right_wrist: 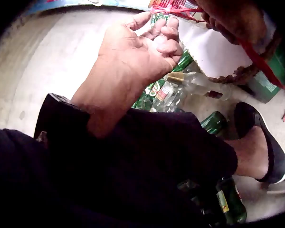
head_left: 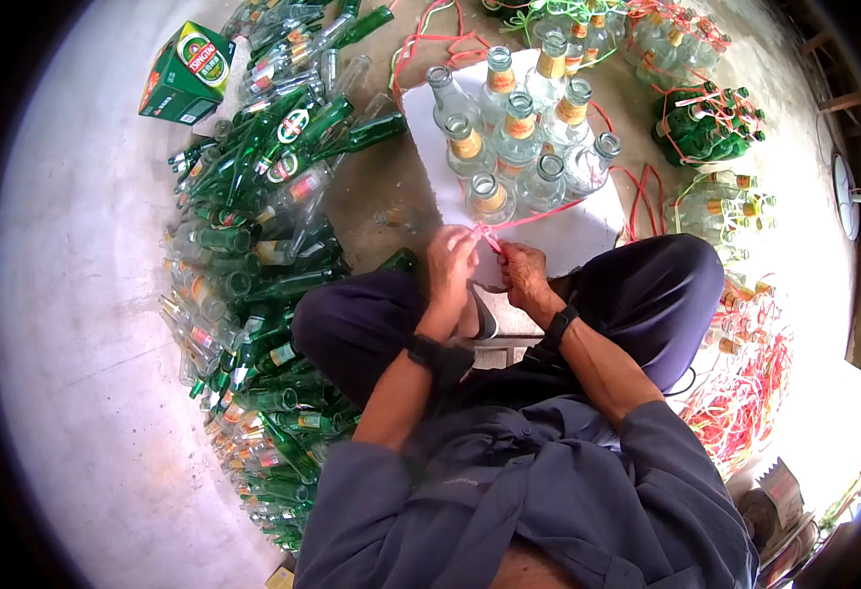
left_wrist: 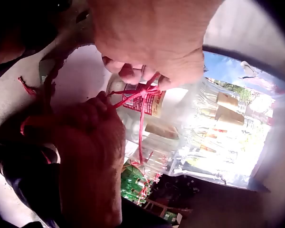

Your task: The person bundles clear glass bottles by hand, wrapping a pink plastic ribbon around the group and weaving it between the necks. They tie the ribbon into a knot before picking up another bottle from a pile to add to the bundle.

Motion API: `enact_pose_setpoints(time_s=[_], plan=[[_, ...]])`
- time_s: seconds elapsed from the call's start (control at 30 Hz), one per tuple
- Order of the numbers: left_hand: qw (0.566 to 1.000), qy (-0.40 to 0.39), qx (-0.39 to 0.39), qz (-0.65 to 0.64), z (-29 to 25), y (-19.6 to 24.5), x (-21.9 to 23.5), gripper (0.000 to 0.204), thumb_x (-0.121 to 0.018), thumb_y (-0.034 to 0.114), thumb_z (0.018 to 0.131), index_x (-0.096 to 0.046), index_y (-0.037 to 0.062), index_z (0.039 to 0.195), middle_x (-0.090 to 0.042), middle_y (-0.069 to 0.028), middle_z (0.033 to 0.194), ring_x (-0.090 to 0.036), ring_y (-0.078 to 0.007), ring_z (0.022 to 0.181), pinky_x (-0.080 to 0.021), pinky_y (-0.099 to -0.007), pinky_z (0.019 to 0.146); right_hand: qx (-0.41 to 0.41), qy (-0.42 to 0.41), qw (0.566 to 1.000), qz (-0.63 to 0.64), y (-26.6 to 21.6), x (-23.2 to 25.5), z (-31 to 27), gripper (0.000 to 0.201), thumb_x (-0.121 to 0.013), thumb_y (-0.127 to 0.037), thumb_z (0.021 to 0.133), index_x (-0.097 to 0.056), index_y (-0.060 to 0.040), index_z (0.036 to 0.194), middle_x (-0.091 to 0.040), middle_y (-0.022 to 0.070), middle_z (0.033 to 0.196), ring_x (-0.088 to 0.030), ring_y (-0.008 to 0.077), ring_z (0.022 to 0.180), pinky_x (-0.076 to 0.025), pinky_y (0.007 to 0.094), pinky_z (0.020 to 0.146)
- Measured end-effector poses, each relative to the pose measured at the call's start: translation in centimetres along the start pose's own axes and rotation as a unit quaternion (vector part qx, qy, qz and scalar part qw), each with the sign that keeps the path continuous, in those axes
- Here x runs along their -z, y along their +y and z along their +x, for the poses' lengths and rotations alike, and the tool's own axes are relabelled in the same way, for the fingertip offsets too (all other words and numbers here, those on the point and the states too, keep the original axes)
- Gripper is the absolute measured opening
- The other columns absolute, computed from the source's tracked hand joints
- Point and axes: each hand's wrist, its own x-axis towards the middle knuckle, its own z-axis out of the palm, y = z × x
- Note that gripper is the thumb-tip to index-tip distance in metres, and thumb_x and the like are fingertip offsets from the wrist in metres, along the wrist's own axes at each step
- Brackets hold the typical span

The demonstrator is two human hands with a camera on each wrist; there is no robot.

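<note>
Clear glass bottles (head_left: 519,134) stand upright in a cluster on a white board (head_left: 602,218). Red plastic twine (head_left: 538,213) runs along the cluster's near side to a knot in front of the closest bottle. My left hand (head_left: 450,263), slightly blurred, has its fingertips at the knot; the left wrist view shows strands (left_wrist: 141,128) leading from its curled fingers. Just right of it, my right hand (head_left: 527,277) grips the twine in a fist. A loose red tail (right_wrist: 256,59) hangs out of that fist in the right wrist view.
A large heap of green and clear bottles (head_left: 283,285) lies along the left. A green beer carton (head_left: 190,74) sits at its far end. Tied bundles of green bottles (head_left: 707,126) stand at the right, with a pile of red twine (head_left: 745,402) nearer. A fan (head_left: 846,196) stands far right.
</note>
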Motion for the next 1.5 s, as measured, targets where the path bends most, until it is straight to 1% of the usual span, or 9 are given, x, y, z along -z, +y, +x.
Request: enact_pose_setpoints(time_s=[0.07,0.3,0.47,0.57,0.8,1.0,1.07,1.2,1.5], plan=[[0.996,-0.019,-0.056,0.073,0.1,-0.7,0.1,0.019,-0.066,0.013,0.087,-0.06,0.0004,0.1,-0.065,-0.0056,0.086,-0.056,-0.0091,0.063,-0.043,-0.0227,0.053,0.006,-0.006,1.0,-0.005,0.0,0.0,0.0,0.018,-0.063,-0.02,0.09,-0.06,-0.0076,0.077,-0.05,-0.0016,0.061,-0.034,0.006,0.044,-0.024,0.0225,0.039],[0.991,-0.04,-0.118,0.055,1.1,-2.2,-0.5,0.017,-0.066,0.007,0.087,-0.062,-0.0016,0.101,-0.066,-0.0047,0.086,-0.053,-0.0066,0.064,-0.042,-0.0215,0.056,0.016,-0.008,0.999,-0.029,0.5,0.1,0.3,0.018,-0.064,-0.021,0.089,-0.061,-0.0065,0.078,-0.049,-0.0024,0.061,-0.035,0.006,0.044,-0.025,0.0229,0.039],[0.995,-0.023,-0.099,-0.001,0.7,-1.5,-1.0,0.012,-0.066,0.012,0.089,-0.063,0.0025,0.094,-0.066,-0.002,0.082,-0.048,-0.0053,0.056,-0.035,-0.0198,0.048,0.014,0.001,1.0,-0.02,0.4,-0.1,0.0,0.018,-0.064,-0.021,0.089,-0.062,-0.0068,0.078,-0.05,-0.0025,0.061,-0.035,0.006,0.044,-0.025,0.0229,0.039],[0.996,-0.018,-0.079,0.026,0.8,-1.2,-0.7,0.014,-0.066,0.014,0.09,-0.066,-0.0003,0.094,-0.063,-0.0001,0.075,-0.047,-0.0041,0.058,-0.036,-0.0196,0.051,0.025,-0.001,0.999,-0.029,0.3,-0.2,-0.1,0.026,-0.065,-0.025,0.088,-0.059,-0.007,0.07,-0.051,-0.0015,0.062,-0.039,0.0083,0.047,-0.03,0.0252,0.043],[0.999,0.009,-0.014,-0.029,0.8,-0.8,-0.5,0.01,-0.066,0.009,0.089,-0.063,0.0034,0.097,-0.063,-0.0014,0.08,-0.051,-0.0062,0.06,-0.036,-0.0188,0.046,0.024,-0.022,0.999,-0.026,0.4,0.2,0.0,0.028,-0.065,-0.027,0.088,-0.057,-0.0079,0.069,-0.05,-0.0021,0.061,-0.039,0.0077,0.047,-0.03,0.0248,0.042],[0.997,-0.034,-0.001,-0.066,1.2,-0.8,-0.2,0.012,-0.065,0.008,0.09,-0.06,0.0002,0.098,-0.062,-0.0038,0.084,-0.052,-0.0078,0.06,-0.037,-0.0189,0.045,0.027,-0.02,0.999,-0.013,0.2,0.0,-0.2,0.027,-0.064,-0.027,0.089,-0.057,-0.0076,0.071,-0.05,-0.0021,0.061,-0.037,0.0074,0.046,-0.029,0.0248,0.041],[0.997,-0.04,0.003,-0.065,1.2,-0.9,-0.3,0.015,-0.066,0.014,0.09,-0.063,0.0012,0.097,-0.06,-0.0009,0.075,-0.05,-0.0058,0.058,-0.035,-0.0189,0.046,0.027,-0.015,0.999,-0.014,0.3,0.2,-0.1,0.027,-0.064,-0.027,0.089,-0.057,-0.0074,0.072,-0.05,-0.002,0.061,-0.037,0.0073,0.045,-0.029,0.0247,0.041],[0.997,-0.041,0.015,-0.066,1.2,-1.2,-0.1,0.014,-0.066,0.014,0.09,-0.063,0.0016,0.096,-0.059,-0.0004,0.076,-0.05,-0.0055,0.059,-0.036,-0.0193,0.047,0.03,0.002,0.999,-0.013,0.0,0.1,0.1,0.028,-0.064,-0.027,0.09,-0.057,-0.007,0.072,-0.049,-0.002,0.061,-0.037,0.0073,0.045,-0.028,0.0247,0.041],[0.962,-0.041,0.08,-0.258,1.7,-2.9,0.9,0.008,-0.064,0.009,0.091,-0.063,0.0055,0.098,-0.065,-0.0018,0.088,-0.053,-0.0082,0.069,-0.039,-0.0218,0.056,0.018,-0.006,1.0,0.003,-0.2,0.1,-0.1,0.028,-0.064,-0.027,0.091,-0.056,-0.0074,0.072,-0.048,-0.0019,0.06,-0.036,0.0074,0.045,-0.027,0.025,0.04]])
